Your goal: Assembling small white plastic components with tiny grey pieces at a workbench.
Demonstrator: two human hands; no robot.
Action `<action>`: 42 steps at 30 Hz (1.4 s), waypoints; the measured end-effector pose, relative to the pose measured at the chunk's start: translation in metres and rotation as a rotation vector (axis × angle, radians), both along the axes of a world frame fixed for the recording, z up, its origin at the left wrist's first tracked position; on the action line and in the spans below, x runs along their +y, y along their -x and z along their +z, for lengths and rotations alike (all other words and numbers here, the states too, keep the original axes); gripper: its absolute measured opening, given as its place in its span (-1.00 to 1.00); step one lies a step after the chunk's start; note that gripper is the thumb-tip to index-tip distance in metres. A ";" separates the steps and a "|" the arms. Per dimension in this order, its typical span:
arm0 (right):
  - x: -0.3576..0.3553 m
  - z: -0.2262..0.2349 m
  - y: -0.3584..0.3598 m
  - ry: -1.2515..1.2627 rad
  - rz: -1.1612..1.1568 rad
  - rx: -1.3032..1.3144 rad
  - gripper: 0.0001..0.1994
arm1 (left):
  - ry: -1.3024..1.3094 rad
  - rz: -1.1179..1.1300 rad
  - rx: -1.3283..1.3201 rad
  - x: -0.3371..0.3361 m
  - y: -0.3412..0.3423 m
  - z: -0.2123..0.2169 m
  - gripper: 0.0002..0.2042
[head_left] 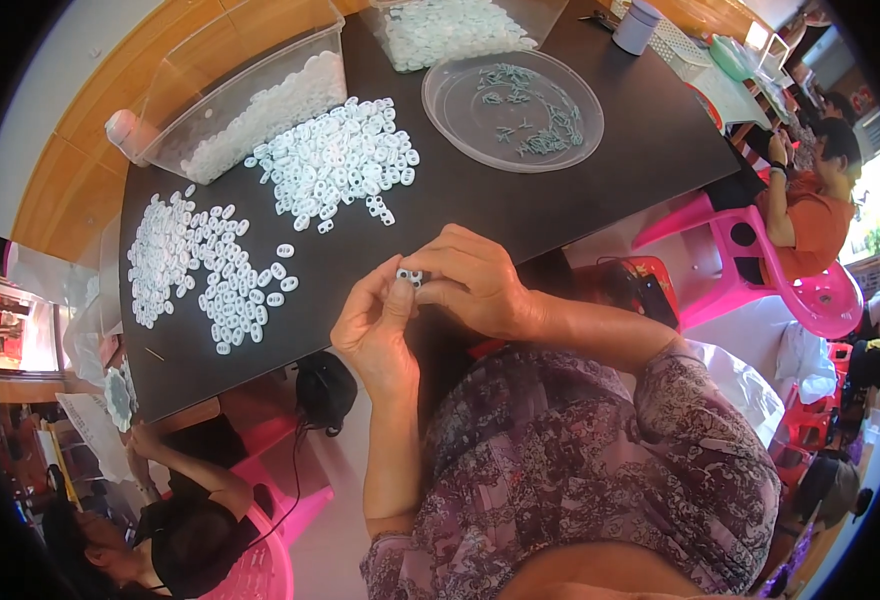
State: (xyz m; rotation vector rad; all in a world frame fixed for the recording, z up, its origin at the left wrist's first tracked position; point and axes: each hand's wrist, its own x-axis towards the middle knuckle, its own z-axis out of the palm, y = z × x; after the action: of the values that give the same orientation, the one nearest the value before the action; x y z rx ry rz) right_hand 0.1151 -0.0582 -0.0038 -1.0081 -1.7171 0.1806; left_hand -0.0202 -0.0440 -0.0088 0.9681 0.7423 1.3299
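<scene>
Both my hands meet over the near edge of a black table [480,200]. A small white plastic piece [409,276] with two holes is pinched between the fingertips of my left hand [375,325] and my right hand [472,283]. Two heaps of the same white ring-shaped pieces lie on the table: one in the middle [338,160], one flatter spread at the left [200,272].
A clear round tray [512,110] holds thin grey-green bits. Two clear plastic bins [245,95] of white pieces stand at the far side. One person sits on a pink chair [760,265] at the right; another sits at the lower left [175,530].
</scene>
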 end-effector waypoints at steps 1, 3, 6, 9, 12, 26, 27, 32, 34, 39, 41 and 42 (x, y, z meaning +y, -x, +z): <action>-0.002 0.001 0.000 0.039 -0.004 0.021 -0.67 | -0.002 0.015 -0.002 -0.001 -0.001 -0.001 -0.80; -0.005 0.002 0.001 0.078 -0.010 0.043 -0.67 | -0.008 0.020 0.015 -0.001 -0.002 -0.003 -0.81; -0.006 0.001 0.001 0.117 -0.025 0.071 -0.67 | -0.018 0.025 0.033 -0.002 -0.002 -0.002 -0.82; -0.006 -0.002 0.001 0.108 -0.022 0.079 -0.67 | -0.030 0.012 0.021 -0.002 -0.003 -0.005 -0.82; -0.008 0.001 0.005 0.114 -0.042 0.133 -0.76 | -0.045 0.020 0.012 -0.004 -0.002 -0.006 -0.81; -0.010 -0.004 0.009 0.012 -0.053 0.141 -0.70 | -0.046 0.013 -0.086 -0.010 -0.007 -0.014 -0.82; -0.010 -0.003 0.009 0.012 -0.053 0.140 -0.70 | -0.049 0.045 -0.060 -0.010 -0.009 -0.013 -0.81; -0.011 -0.004 0.011 0.058 -0.049 0.164 -0.68 | -0.008 0.019 -0.066 -0.010 -0.007 -0.011 -0.81; -0.012 -0.004 0.011 0.047 -0.083 0.151 -0.68 | 0.016 0.028 -0.083 -0.010 -0.006 -0.009 -0.82; -0.012 -0.004 0.008 0.062 -0.035 0.120 -0.66 | 0.007 0.048 -0.085 -0.012 -0.005 -0.010 -0.83; -0.011 -0.001 0.008 -0.031 -0.042 0.056 -0.65 | -0.014 0.042 -0.111 -0.012 -0.006 -0.008 -0.83; -0.011 0.002 0.010 -0.031 -0.043 0.055 -0.65 | -0.030 0.062 -0.127 -0.013 -0.008 -0.006 -0.84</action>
State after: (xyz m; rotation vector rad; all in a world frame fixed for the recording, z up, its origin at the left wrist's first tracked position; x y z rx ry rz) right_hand 0.1054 -0.0695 -0.0023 -1.0077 -1.6422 0.1521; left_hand -0.0127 -0.0565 -0.0143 0.8810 0.6614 1.4465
